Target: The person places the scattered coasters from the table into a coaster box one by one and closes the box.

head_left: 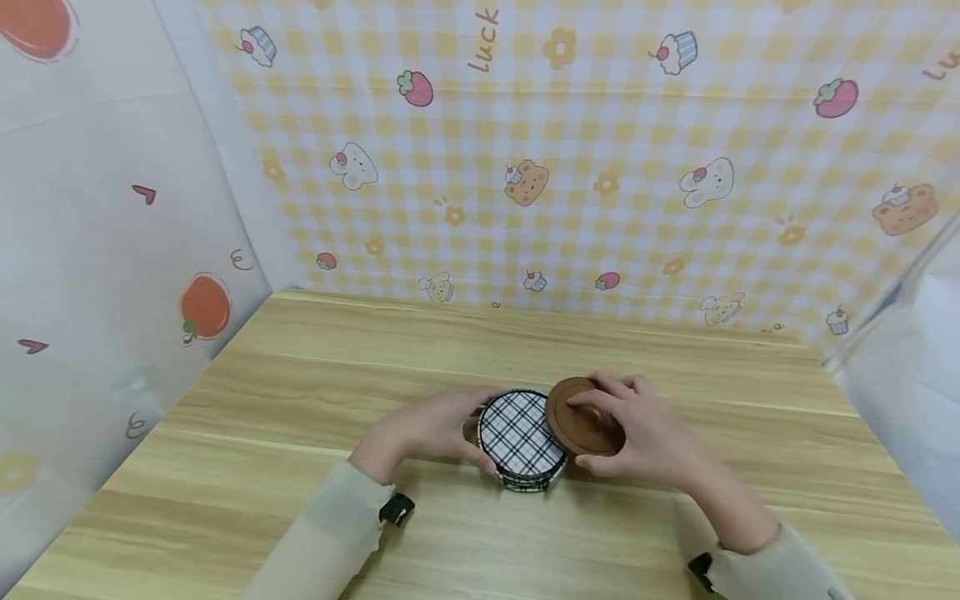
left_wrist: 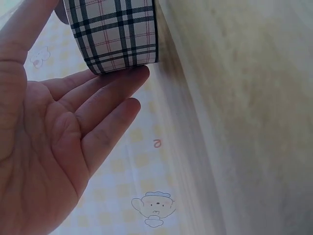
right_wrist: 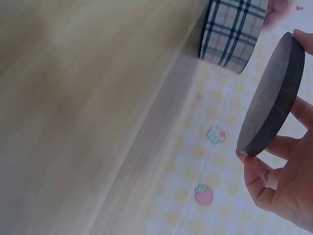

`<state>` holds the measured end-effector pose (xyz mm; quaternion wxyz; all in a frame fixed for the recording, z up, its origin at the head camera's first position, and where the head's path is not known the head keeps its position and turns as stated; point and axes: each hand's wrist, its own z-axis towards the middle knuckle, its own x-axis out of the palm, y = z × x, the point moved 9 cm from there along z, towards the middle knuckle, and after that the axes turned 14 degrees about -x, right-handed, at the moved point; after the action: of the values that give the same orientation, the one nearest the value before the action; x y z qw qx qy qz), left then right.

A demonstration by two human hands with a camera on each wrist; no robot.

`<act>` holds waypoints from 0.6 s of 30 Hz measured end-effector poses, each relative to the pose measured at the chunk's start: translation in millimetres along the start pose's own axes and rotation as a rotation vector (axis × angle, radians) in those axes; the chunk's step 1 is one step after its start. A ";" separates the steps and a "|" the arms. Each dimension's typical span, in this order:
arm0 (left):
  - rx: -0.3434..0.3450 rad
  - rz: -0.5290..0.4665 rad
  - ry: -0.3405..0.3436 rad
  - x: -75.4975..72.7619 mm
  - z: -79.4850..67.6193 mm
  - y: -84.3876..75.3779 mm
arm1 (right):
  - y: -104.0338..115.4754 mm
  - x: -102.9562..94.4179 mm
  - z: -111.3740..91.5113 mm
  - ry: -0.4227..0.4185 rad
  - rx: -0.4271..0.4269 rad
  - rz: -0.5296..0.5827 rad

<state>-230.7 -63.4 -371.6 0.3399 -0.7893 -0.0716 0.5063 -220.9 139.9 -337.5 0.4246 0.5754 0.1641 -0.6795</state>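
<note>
A round box [head_left: 522, 435] in black-and-white plaid stands on the wooden table. My left hand [head_left: 438, 427] holds it from the left, with the thumb at the near side and the fingers at the far side. In the left wrist view, fingertips lie against the plaid wall [left_wrist: 115, 36]. My right hand [head_left: 637, 429] grips a brown round disc [head_left: 573, 421] by its edge, tilted beside the box's right rim. The right wrist view shows the disc's thick dark rim [right_wrist: 283, 103] and paler flat face; there it appears apart from the box.
The wood-grain table [head_left: 337, 358] extends around both hands. A yellow checked cloth [head_left: 570, 125] with cartoon prints hangs behind it. White printed cloth [head_left: 112, 208] hangs on the left side, and more white cloth [head_left: 937, 308] is on the right.
</note>
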 end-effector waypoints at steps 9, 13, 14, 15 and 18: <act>-0.005 -0.015 0.012 0.6 0.7 0.6 | 22.3 11.2 19.6 0.021 -0.068 0.017; -0.013 -0.024 0.020 1.0 0.4 1.3 | 29.4 16.0 26.9 0.035 -0.079 0.025; -0.018 -0.021 0.022 1.1 0.2 1.6 | 30.9 17.2 28.6 0.039 -0.081 0.024; -0.022 -0.015 0.021 1.2 0.4 2.1 | 32.4 18.5 30.3 0.042 -0.084 0.028; -0.033 0.004 0.021 1.6 0.8 3.3 | 37.2 21.9 35.4 0.052 -0.100 0.029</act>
<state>-231.4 -64.8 -375.0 0.3267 -0.8002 -0.0746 0.4974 -214.7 84.5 -337.8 0.4580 0.5732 0.2004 -0.6492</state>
